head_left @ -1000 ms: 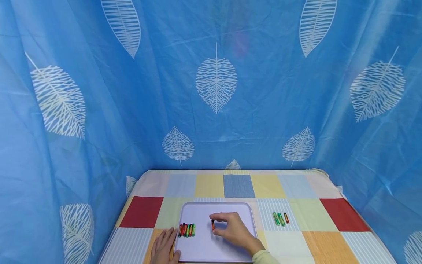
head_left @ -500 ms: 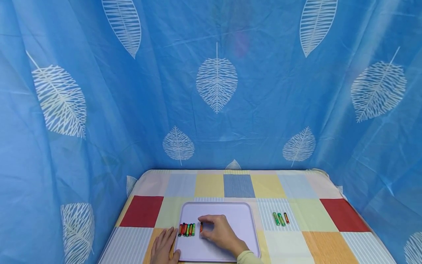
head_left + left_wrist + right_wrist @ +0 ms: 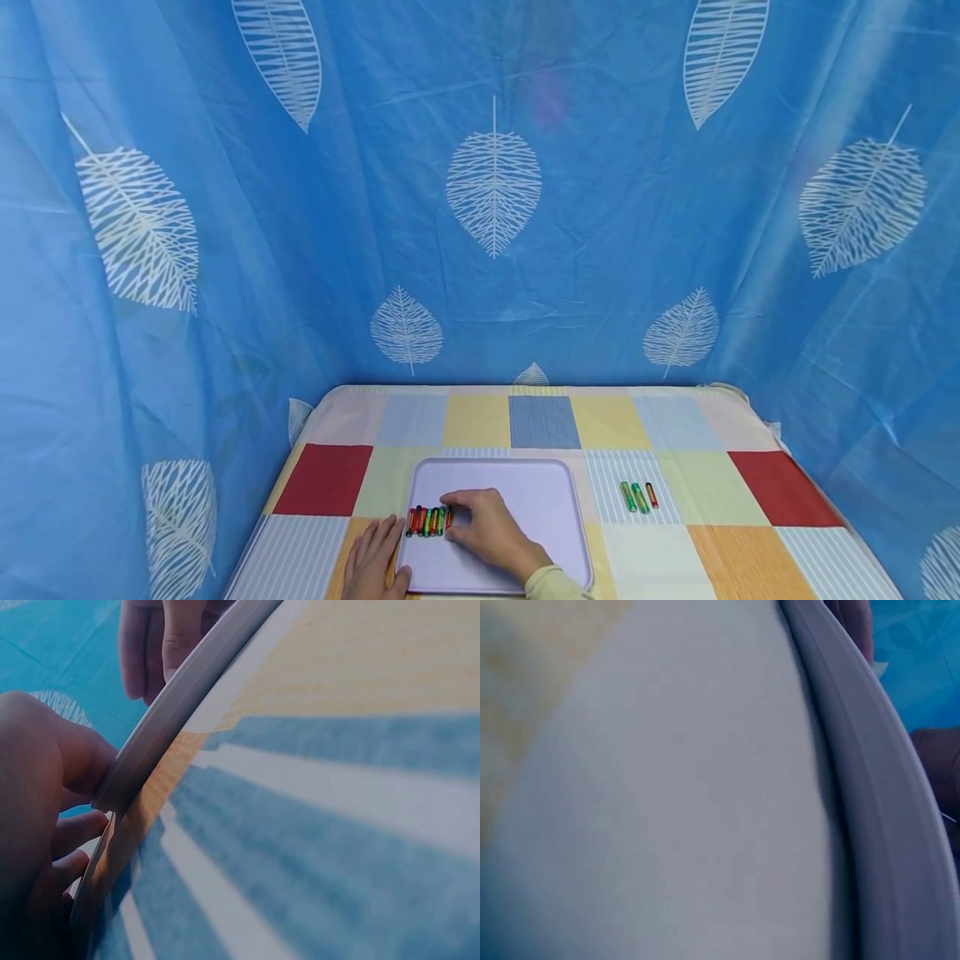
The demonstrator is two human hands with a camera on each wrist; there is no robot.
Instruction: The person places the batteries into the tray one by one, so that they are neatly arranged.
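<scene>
A row of several red and green batteries (image 3: 424,522) lies side by side near the left edge of a pale lilac tray (image 3: 525,492). At the right end of that row, my right hand (image 3: 489,527) pinches a dark-ended battery (image 3: 450,517) between thumb and forefinger, right beside the others. My left hand (image 3: 372,560) rests at the tray's lower left edge, its fingers fairly straight. The left wrist view has the left hand (image 3: 37,772) against the tray's rim (image 3: 161,712). In the right wrist view, the tray's rim (image 3: 885,787) hides most of the right hand.
Two green batteries (image 3: 633,497) and a red one (image 3: 652,496) lie on the cloth right of the tray. A patchwork tablecloth (image 3: 697,487) covers the table. Blue curtains (image 3: 585,250) with white leaves stand behind and along both sides.
My right hand has moved left across the tray with the battery, bringing it up to the right end of the row. My left hand has stayed in place.
</scene>
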